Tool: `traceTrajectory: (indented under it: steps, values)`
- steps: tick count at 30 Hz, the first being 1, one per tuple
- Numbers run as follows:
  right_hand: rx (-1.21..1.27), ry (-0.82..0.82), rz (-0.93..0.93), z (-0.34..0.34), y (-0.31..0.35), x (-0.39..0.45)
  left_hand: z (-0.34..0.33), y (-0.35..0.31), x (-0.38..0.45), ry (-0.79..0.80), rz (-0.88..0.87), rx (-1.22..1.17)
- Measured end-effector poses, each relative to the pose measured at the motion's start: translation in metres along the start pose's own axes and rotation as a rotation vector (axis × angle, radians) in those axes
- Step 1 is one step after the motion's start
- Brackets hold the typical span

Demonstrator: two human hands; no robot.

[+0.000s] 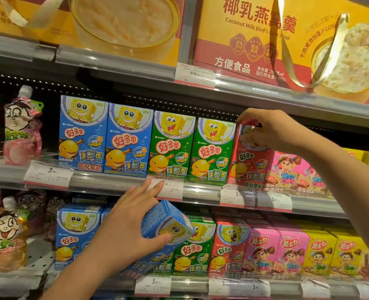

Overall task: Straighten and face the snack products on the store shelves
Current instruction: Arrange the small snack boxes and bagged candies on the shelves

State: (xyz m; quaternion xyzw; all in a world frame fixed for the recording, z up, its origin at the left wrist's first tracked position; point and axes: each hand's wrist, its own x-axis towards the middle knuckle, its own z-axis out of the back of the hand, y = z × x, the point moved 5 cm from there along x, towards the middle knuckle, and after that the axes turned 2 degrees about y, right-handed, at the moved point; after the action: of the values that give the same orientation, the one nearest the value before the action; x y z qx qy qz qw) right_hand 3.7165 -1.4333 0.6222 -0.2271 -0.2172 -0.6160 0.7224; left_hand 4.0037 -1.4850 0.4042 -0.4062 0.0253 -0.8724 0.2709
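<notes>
On the middle shelf stand two blue snack boxes [105,135], two green ones [192,148] and a red snack box [249,161], all facing front. My right hand [272,131] grips the top of the red box, fingers curled over its upper edge. My left hand [131,226] holds a tilted blue snack box [166,219] in front of the lower shelf, thumb under it, with index and middle fingers stretched up toward a price tag [168,189]. The lower shelf carries blue, green, red, pink and yellow boxes in a row.
Pink boxes [294,172] sit right of the red box. Jelly pouches [21,126] fill the left of both shelves. Large yellow gift boxes [265,40] stand on the top shelf. Price tags line the shelf rails [114,180].
</notes>
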Motion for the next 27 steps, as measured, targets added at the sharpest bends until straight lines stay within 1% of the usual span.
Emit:
traceTrajectory:
  steps: [4, 11, 12, 14, 17, 19, 21, 22, 25, 27]
  values:
    - [0.048, 0.041, -0.027, 0.001, -0.004, 0.002, 0.000, -0.001, 0.000, 0.012, 0.008, 0.003]
    - [-0.020, 0.060, 0.008, -0.001, 0.003, -0.006, 0.001, -0.001, 0.001, 0.017, 0.017, 0.021]
    - [-0.064, 0.036, 0.022, -0.001, 0.008, -0.010, 0.001, 0.000, 0.001, 0.018, 0.020, 0.020]
    - [-0.128, -0.075, 0.094, -0.002, 0.021, -0.022, 0.000, 0.000, 0.000, 0.021, 0.025, 0.020]
    - [-0.078, -0.275, 0.223, -0.002, 0.044, -0.048, 0.000, 0.001, 0.000, 0.040, 0.034, 0.018]
    - [-0.020, -0.318, 0.292, -0.007, 0.060, -0.064, 0.000, 0.002, 0.001, 0.049, 0.047, 0.021]
    - [0.039, -0.275, 0.343, -0.020, 0.078, -0.076, 0.000, 0.004, 0.002, 0.052, 0.064, 0.016]
    - [0.058, -0.218, 0.355, -0.028, 0.088, -0.081, 0.000, 0.004, 0.002, 0.052, 0.070, 0.007]
    - [0.027, 0.045, 0.329, -0.061, 0.108, -0.098, 0.001, 0.003, -0.001, 0.049, 0.118, -0.076]
    - [0.034, 0.158, 0.301, -0.080, 0.113, -0.107, 0.003, 0.001, -0.002, 0.066, 0.132, -0.111]
